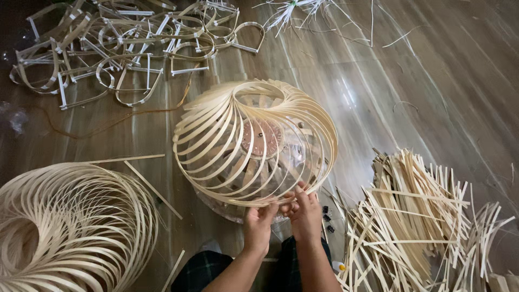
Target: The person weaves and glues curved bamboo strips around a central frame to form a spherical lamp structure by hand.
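Observation:
A round lampshade frame of curved pale bamboo strips [216, 135] stands on the wooden floor, built around a clear round form with a brown disc [260, 138] at its centre. My left hand [258, 223] and my right hand [304, 212] meet at the frame's near rim, fingers pinched on the strip ends there. Both forearms reach up from the bottom edge.
A finished spiral bamboo shade [70, 227] lies at lower left. A heap of loose straight strips [416, 216] sits at right. Bent strip loops [130, 43] are piled at the top left. Small black clips [327, 216] lie by my right hand. Dark plaid trousers [203, 270] show below.

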